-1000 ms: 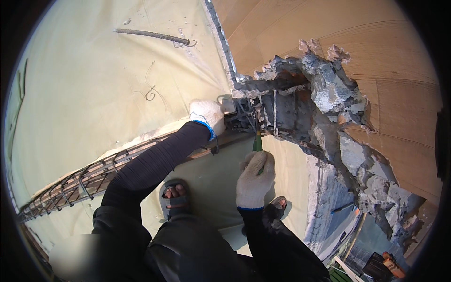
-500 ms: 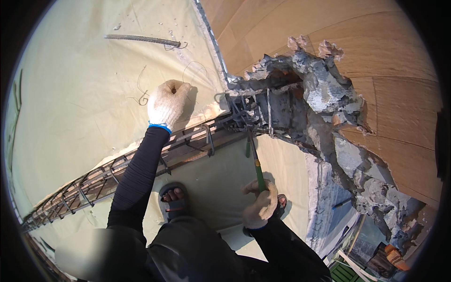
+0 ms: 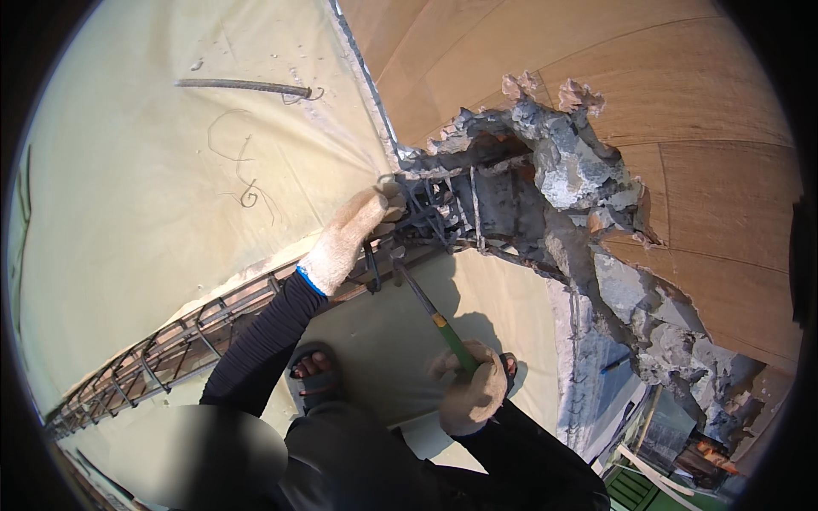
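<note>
My left hand (image 3: pixel 348 237), in a cream knit glove with a blue cuff, is at the end of the rebar cage (image 3: pixel 192 328). Its fingers are curled in among the bars where the cage enters the broken concrete, and what they pinch is hidden. Lower right, my gloved right hand (image 3: pixel 475 396) is closed round the green handle of a long tool (image 3: pixel 426 300) with a dark metal shaft; the hand is slightly blurred. The tool slants up and left, its head near the cage just below my left hand. Its exact kind is unclear.
A short rebar piece (image 3: pixel 247 86) and thin curled wire (image 3: pixel 248 198) lie on the pale sheet at upper left. Jagged broken concrete (image 3: pixel 579 162) edges the wood-look floor (image 3: pixel 682 94) on the right. My sandalled feet (image 3: pixel 318 379) stand below the cage.
My left hand has moved right, from over the pale sheet to the cage's end. The tool's head has swung left, away from the bar joint. Loose wire now lies on the sheet farther left.
</note>
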`<state>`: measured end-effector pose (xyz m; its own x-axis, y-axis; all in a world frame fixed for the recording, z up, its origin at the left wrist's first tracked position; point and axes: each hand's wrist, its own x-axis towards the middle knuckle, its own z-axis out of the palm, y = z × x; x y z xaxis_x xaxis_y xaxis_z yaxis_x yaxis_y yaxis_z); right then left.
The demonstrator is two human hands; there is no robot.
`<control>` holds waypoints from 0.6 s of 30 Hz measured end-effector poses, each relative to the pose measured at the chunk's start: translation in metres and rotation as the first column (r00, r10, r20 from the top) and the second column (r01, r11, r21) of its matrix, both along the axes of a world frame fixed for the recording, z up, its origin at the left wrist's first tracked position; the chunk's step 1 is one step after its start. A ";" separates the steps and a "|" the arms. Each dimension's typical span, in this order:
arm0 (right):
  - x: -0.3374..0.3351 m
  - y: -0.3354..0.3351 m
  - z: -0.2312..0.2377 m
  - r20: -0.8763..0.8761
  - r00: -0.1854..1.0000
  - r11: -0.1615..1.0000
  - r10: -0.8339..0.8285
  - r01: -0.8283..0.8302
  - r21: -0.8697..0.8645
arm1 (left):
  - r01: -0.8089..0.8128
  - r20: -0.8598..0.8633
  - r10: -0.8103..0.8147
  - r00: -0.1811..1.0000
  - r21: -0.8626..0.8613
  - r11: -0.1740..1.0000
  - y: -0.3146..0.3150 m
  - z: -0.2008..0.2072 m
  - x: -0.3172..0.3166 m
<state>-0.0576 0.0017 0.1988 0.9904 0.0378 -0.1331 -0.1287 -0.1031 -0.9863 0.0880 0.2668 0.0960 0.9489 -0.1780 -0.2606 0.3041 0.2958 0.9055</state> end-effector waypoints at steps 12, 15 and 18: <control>0.028 0.026 0.005 -0.348 0.919 0.871 0.185 -0.317 -0.376 | 0.041 -0.372 -0.010 0.928 0.077 0.996 -0.056 0.039 -0.033; 0.052 0.022 -0.013 -0.414 0.825 0.820 0.384 -0.511 -0.259 | 0.178 -0.459 -0.180 0.870 -0.050 0.983 -0.060 0.040 -0.021; 0.062 0.046 -0.003 -0.718 0.665 0.942 0.205 -0.334 -0.040 | 0.212 -0.431 -0.206 0.879 -0.034 0.977 -0.081 0.039 -0.016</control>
